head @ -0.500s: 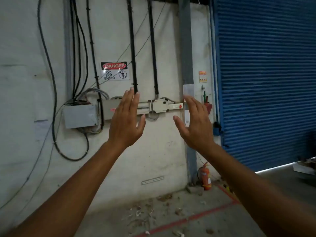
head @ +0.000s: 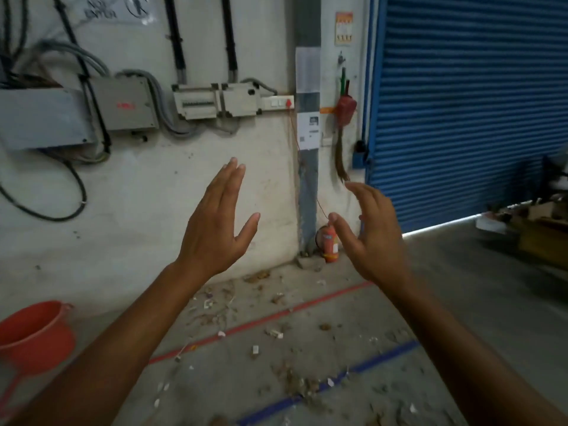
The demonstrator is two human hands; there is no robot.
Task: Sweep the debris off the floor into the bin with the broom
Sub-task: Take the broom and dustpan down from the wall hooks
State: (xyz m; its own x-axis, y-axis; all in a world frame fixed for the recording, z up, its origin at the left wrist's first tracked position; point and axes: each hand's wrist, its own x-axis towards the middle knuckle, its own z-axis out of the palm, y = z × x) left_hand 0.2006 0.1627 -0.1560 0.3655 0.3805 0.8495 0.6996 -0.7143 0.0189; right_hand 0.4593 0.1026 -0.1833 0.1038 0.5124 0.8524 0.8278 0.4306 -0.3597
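My left hand (head: pixel 215 222) and my right hand (head: pixel 372 232) are raised in front of me, both open with fingers spread and nothing in them. A broom (head: pixel 343 118) with a red collar and brown bristles hangs on the wall beside the blue shutter, above and behind my right hand. An orange bin (head: pixel 33 333) stands on the floor at the lower left. Debris (head: pixel 276 333) of paper scraps and dry bits lies scattered over the grey floor between the wall and the blue line.
Electrical boxes (head: pixel 123 109) and cables cover the white wall. A red fire extinguisher (head: pixel 330 244) stands at the base of a grey column. A blue roller shutter (head: pixel 470 103) fills the right. Cardboard clutter (head: pixel 541 229) sits at the far right. Red and blue floor lines (head: pixel 261 321) cross the debris.
The view has tilted down and moved closer, so the floor, debris and orange bin now show. Both hands stay open and sit lower against the wall.
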